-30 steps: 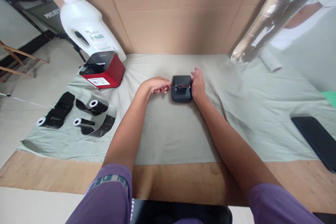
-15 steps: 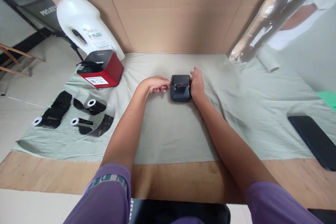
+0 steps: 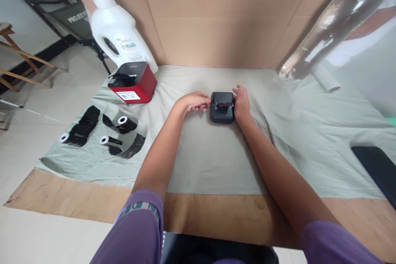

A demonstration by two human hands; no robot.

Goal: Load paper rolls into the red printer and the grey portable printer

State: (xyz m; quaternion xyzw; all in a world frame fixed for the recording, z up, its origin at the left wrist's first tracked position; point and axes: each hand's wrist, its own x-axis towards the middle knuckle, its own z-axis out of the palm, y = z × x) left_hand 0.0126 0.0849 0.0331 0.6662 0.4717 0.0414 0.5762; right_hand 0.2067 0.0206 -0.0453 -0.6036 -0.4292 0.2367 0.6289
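Note:
A small black label printer (image 3: 222, 116) lies on the cloth in front of me, a short dark strip (image 3: 224, 104) showing at the slot across its top. My left hand (image 3: 198, 101) is closed, with its fingertips pinched against the printer's left edge; what lies under the tips is hidden. Along the right side my right hand (image 3: 242, 104) grips the printer, fingers pointing up and away from me. Both hands press on the printer from opposite sides, and it stays flat on the cloth.
A red and black box-shaped device (image 3: 140, 84) stands at left before a white detergent bottle (image 3: 122, 29). Several black rolls (image 3: 123, 126) lie nearer. A dark phone (image 3: 375, 169), a clear plastic-wrapped bundle (image 3: 321, 29) and a white tube (image 3: 328, 77) are at right. Cardboard (image 3: 216, 37) walls the back.
The whole view has shifted, so everything appears farther right and slightly lower. Both hands keep their places at the printer's sides.

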